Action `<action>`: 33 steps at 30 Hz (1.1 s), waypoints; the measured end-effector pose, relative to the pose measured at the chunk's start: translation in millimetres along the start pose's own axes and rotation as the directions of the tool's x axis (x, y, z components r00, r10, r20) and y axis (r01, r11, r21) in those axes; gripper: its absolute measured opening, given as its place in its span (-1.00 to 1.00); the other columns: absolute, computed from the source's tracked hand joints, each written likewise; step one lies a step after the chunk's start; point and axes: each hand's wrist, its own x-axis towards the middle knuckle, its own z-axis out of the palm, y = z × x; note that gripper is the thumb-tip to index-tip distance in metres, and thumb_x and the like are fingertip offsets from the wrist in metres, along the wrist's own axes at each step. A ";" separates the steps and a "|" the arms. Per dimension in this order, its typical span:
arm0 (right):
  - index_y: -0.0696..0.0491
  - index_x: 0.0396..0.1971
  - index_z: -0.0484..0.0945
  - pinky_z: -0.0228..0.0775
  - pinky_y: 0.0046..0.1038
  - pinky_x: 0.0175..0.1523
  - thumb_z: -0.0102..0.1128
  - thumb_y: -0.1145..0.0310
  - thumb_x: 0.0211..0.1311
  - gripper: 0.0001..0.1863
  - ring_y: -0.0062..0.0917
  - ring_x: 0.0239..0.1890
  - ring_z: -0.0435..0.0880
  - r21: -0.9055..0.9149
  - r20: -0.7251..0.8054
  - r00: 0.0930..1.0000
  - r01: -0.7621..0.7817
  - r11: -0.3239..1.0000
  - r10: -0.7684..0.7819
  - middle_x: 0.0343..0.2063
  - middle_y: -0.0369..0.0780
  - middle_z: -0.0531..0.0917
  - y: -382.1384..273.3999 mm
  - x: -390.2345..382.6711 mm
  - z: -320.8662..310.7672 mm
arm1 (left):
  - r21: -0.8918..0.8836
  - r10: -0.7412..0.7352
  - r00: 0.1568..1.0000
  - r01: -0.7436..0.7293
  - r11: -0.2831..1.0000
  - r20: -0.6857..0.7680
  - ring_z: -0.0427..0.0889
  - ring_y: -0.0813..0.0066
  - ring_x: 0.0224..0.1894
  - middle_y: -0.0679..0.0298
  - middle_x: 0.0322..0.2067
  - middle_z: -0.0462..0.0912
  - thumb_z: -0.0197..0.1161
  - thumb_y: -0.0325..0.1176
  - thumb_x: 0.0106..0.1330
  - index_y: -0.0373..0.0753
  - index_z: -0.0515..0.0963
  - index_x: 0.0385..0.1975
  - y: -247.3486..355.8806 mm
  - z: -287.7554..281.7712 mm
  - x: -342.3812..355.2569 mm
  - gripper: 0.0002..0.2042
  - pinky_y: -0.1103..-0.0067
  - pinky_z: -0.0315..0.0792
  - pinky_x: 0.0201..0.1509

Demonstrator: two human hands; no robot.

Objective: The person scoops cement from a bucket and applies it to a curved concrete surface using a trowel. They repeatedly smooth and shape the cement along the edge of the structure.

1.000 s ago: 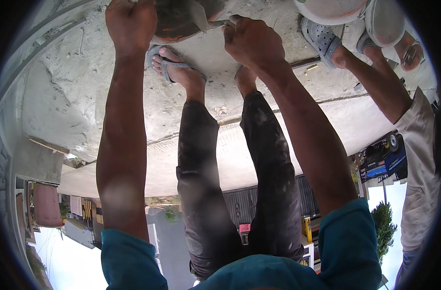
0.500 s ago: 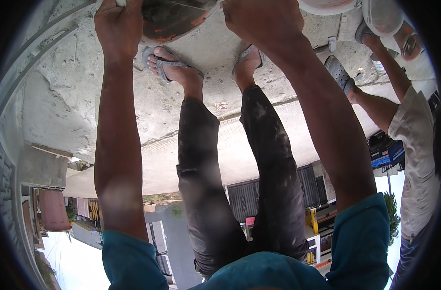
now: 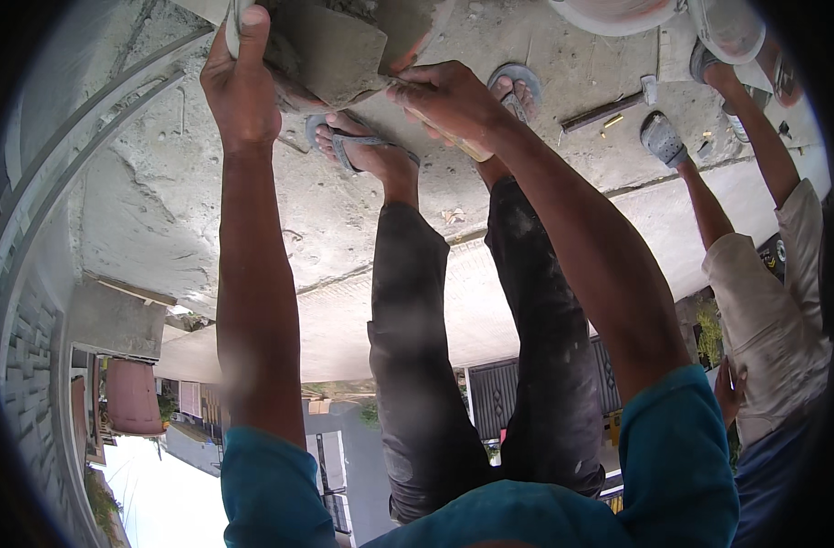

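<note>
My right hand (image 3: 453, 100) is closed around the light wooden handle of a trowel. The trowel's broad grey blade (image 3: 337, 57) points left and looks coated with wet cement. Under the blade is a dark round basin (image 3: 406, 32) with orange marks, cut off by the upper edge. Left of it, my left hand (image 3: 241, 91) grips a pale, narrow piece (image 3: 238, 16), thumb along it; most of that thing lies outside the picture, so its kind is hidden.
My sandalled feet (image 3: 367, 151) stand on rough concrete ground. At right another person's leg (image 3: 705, 201) and grey clog (image 3: 662, 139) are close. Pale buckets (image 3: 723, 32) stand at upper right. A dark bar (image 3: 602, 111) lies nearby. Curved rails (image 3: 88, 96) run along the left.
My right hand has come down and inward, and the trowel now shows over the basin. My left hand has shifted slightly right and down. The other person's legs have moved.
</note>
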 end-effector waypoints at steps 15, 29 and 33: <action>0.23 0.11 0.57 0.30 -0.62 -0.49 0.27 0.33 0.44 -0.63 -0.76 -0.61 0.45 0.485 -0.334 0.938 0.255 0.837 -0.092 -0.54 -0.36 0.57 -52.8 -178.7 -64.5 | 0.663 0.010 0.994 -0.079 0.745 0.106 0.41 0.19 0.43 -0.01 0.40 0.41 0.22 -0.06 0.50 -0.30 0.35 0.42 69.0 -29.4 73.4 -0.39 0.37 0.27 0.48; 0.08 0.25 0.53 0.47 -0.23 0.23 0.17 -0.14 0.40 -0.35 -0.10 0.14 0.67 0.044 -0.547 0.783 0.381 0.923 -0.297 0.04 0.05 0.70 -203.6 -22.8 -129.8 | -0.488 -0.035 0.987 0.108 0.866 0.157 -0.16 -0.03 0.62 -0.26 0.53 -0.16 -0.02 -0.05 0.56 -0.56 -0.31 0.51 310.5 0.2 51.7 -0.15 0.20 -0.24 0.67; 0.10 0.21 0.56 0.50 -0.25 0.20 0.25 -0.12 0.37 -0.35 -0.12 0.11 0.70 -0.048 -0.641 0.698 0.378 0.925 -0.318 0.03 0.05 0.71 -215.4 1.8 -121.5 | -0.543 -0.058 0.977 0.163 0.824 0.206 -0.27 -0.01 0.63 -0.26 0.54 -0.24 0.00 -0.06 0.54 -0.58 -0.37 0.50 312.0 9.6 56.5 -0.11 0.19 -0.30 0.67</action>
